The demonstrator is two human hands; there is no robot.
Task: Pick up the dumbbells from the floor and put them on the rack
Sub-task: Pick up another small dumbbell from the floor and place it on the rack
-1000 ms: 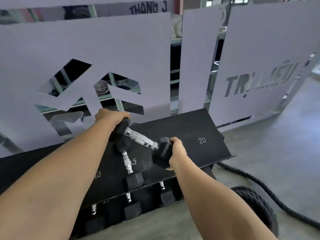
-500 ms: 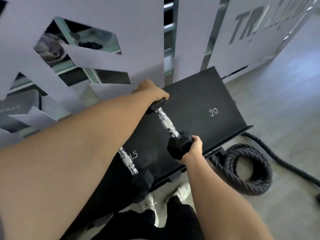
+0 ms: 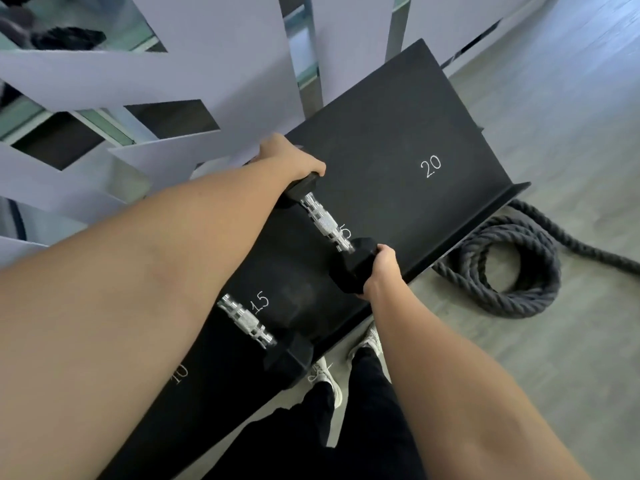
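Both hands are gripping one hex dumbbell [image 3: 327, 233] on the rack [image 3: 398, 140].
Left hand [image 3: 294, 161] is closing over its far head – right hand [image 3: 382, 268] over the near head, mid-frame.

Dumbbell handle [image 3: 323, 223]: bright chrome metal, knurled centre. Hex heads [image 3: 353, 268]: matt black rubber. Rack shelf [image 3: 398, 140]: matt black, finely textured.

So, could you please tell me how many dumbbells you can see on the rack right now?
2. One dumbbell lies near the rack's middle, gripped at its ends by the left hand and right hand. The second dumbbell lies beside the 15 mark. The forearms may hide others.
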